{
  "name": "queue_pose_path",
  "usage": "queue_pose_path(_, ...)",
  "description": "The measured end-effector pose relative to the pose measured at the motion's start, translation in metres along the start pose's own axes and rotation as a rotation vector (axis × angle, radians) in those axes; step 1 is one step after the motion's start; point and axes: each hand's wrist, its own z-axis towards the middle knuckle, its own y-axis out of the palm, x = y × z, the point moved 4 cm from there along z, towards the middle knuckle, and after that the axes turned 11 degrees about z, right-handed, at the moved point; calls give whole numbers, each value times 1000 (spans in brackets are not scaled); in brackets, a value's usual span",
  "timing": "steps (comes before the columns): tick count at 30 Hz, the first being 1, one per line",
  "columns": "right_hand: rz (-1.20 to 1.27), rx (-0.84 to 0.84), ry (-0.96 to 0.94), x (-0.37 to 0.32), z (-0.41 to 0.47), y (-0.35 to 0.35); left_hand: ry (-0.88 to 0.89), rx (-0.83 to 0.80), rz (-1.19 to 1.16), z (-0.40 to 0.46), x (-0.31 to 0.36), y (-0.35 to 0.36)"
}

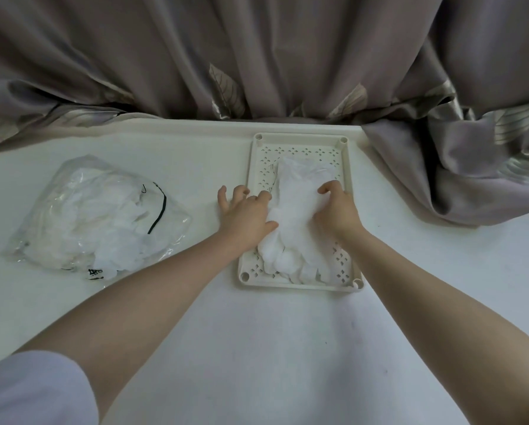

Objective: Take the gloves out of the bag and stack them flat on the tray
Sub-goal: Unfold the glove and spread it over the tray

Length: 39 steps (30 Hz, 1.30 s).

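Left hand [246, 214]: fingers spread and bent, thumb pressed against the left edge of the glove stack [297, 216], outer fingertips on the tray's left rim and the table just beside it. Whether it pinches the stack, cannot tell. Right hand [337, 210]: fingers curled down onto the stack's right side, pressing it; a true grip cannot be told either. Both hands flank the stack, apart from each other, with the stack between them.

Glove stack: white, translucent, lying flat in the tray [347, 167]. Long axis runs along the tray's length, away from the person. Finger ends at the tray's near end, cuffs toward its far end. Layers too thin to count; one pile.

Tray: one, cream, rectangular, perforated floor, round post sockets at the corners. Long axis points away from the person.

Bag [94, 213]: one, clear plastic, well left of the tray, on the table [257, 348]. Holds a crumpled heap of white gloves, number unreadable. A thin black band [159, 214] shows on its tray-facing side.

Beyond the tray's far end: grey-mauve curtain [257, 56] with leaf print, folds spilling onto the table right of the tray.
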Motion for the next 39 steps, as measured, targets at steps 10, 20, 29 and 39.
queue_pose_path(10,-363,100,-229,-19,7,2,170,170,131,13,8,-19)
queue_pose_path(20,-807,-364,31,-7,-23,29,121,-136,113,-15,-32,-10)
queue_pose_path(29,-288,-117,-391,-106,-57,78,51,225,-8,-57,-104,-38)
queue_pose_path(39,-261,-465,-452,-153,-88,204,-81,182,263,-98,-218,-55)
